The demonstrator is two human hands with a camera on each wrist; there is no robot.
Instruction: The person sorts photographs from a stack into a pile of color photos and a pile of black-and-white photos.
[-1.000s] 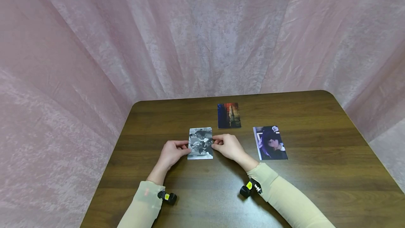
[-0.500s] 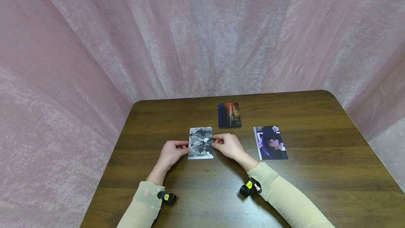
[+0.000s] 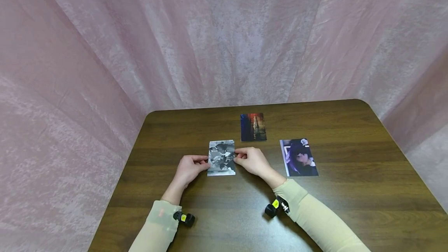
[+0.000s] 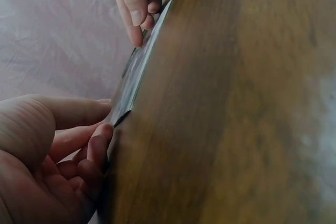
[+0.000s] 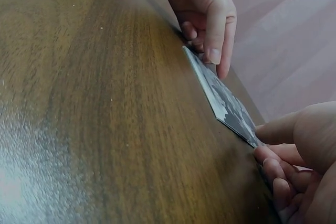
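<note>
Two hands, L (image 3: 189, 168) & R (image 3: 252, 161), pinch my b/w photo (image 3: 221, 158) by its side edges, flat on surface (image 3: 350, 189). Red-blue photo (image 3: 253, 127) just behind; purple portrait (image 3: 299, 158) well right, nothing blocking.

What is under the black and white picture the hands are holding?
The black and white picture lies on the brown table, its side edges pinched by the left hand and the right hand. Whether anything is tucked beneath cannot be seen, because the picture covers that spot.
</note>
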